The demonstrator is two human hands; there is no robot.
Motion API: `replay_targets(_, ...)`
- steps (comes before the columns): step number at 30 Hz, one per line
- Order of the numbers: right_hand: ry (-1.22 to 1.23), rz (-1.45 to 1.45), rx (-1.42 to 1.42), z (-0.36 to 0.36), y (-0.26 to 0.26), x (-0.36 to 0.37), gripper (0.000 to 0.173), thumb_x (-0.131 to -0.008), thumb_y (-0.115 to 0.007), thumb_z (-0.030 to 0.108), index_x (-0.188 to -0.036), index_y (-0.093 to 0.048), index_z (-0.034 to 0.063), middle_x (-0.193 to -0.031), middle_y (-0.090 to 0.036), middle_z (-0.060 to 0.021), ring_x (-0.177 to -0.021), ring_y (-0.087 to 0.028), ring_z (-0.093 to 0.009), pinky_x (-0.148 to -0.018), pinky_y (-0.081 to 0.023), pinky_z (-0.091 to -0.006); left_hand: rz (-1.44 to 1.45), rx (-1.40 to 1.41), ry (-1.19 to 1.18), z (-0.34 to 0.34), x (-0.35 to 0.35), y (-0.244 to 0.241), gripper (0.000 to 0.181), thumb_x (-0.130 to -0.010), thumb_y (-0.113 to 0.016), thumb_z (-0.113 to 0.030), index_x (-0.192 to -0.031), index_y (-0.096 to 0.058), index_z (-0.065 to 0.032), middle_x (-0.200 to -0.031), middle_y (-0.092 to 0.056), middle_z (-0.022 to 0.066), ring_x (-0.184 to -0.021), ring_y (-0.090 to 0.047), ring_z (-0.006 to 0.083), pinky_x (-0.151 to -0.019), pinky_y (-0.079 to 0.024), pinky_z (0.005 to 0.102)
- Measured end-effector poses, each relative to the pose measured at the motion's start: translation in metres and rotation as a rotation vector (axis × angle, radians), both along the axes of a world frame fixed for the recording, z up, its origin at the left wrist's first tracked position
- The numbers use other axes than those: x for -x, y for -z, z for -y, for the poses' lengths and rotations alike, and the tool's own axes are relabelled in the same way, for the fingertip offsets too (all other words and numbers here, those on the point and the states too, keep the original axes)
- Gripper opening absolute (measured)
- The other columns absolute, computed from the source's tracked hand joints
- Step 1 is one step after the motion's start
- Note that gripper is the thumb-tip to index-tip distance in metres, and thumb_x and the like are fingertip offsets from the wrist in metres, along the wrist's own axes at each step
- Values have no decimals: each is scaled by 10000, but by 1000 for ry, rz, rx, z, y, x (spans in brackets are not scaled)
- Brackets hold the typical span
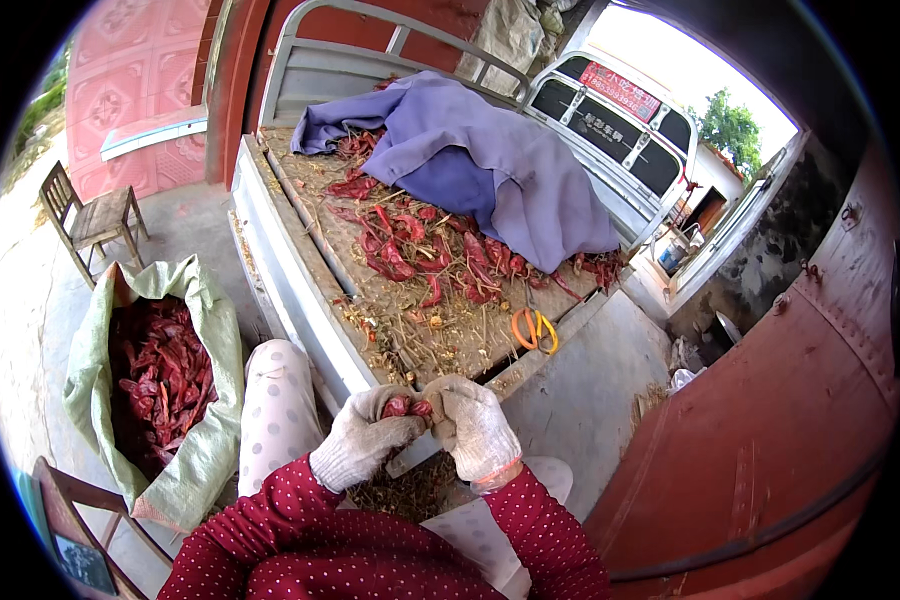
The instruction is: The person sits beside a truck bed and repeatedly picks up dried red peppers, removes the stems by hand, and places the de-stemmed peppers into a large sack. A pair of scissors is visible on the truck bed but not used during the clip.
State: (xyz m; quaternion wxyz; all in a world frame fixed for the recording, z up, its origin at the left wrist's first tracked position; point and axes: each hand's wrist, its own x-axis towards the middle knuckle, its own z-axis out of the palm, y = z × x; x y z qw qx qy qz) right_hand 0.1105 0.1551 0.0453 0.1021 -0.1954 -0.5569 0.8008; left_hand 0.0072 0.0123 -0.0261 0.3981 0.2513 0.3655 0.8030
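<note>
Both of my hands wear pale knit work gloves and meet just past the near edge of the cart bed. My left hand [371,435] is closed around a few dried red chili peppers [405,406]. My right hand [465,427] touches them from the right with fingers pinched at their ends; whether it grips a stem is hidden. Beyond the hands, more dried chilies [435,255] lie on the wooden cart bed [300,187] among stems and debris, partly under a purple cloth [487,157]. Scissors with orange and yellow handles [535,330] rest near the bed's right edge.
An open woven sack [225,360] of dried chilies [165,382] stands at my left. Behind it is a wooden chair [97,217], and another chair [82,495] is at the lower left. Metal rails enclose the cart's far side. A red metal door [750,450] stands at right.
</note>
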Motion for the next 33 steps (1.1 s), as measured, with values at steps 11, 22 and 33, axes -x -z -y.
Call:
replay_targets(11,-156,-179,-617,-13,17,-17,184,-842,-648,4,-1019,-641,54,-851,-582,36,-710,-508,-44,-538,-409,-221,-93,-63,140,-5,2,13,405,-832,-787,-29,-1211,-647,6,-960,-726,78,-797,-697,144,-697,-574,247)
replay_targets(22,-271,224,-1155,-66,-33,-27,242,-861,-621,98,-1069,-714,18,-958,-715,-136,-896,-691,-262,-812,-539,-343,157,35,62,-1,-3,-1,206,-830,-668,-13,-1034,-661,14,-779,-648,58,-613,-606,131,-538,-520,262)
replay_targets(33,180,514,-1516,-95,-18,137,367,-857,-679,394,-1018,-751,72,-1046,-726,-187,-1008,-678,-362,-895,-523,-426,459,-97,165,10,7,-1,124,-895,-655,-36,-1005,-599,-42,-774,-595,89,-699,-592,234,-722,-534,414)
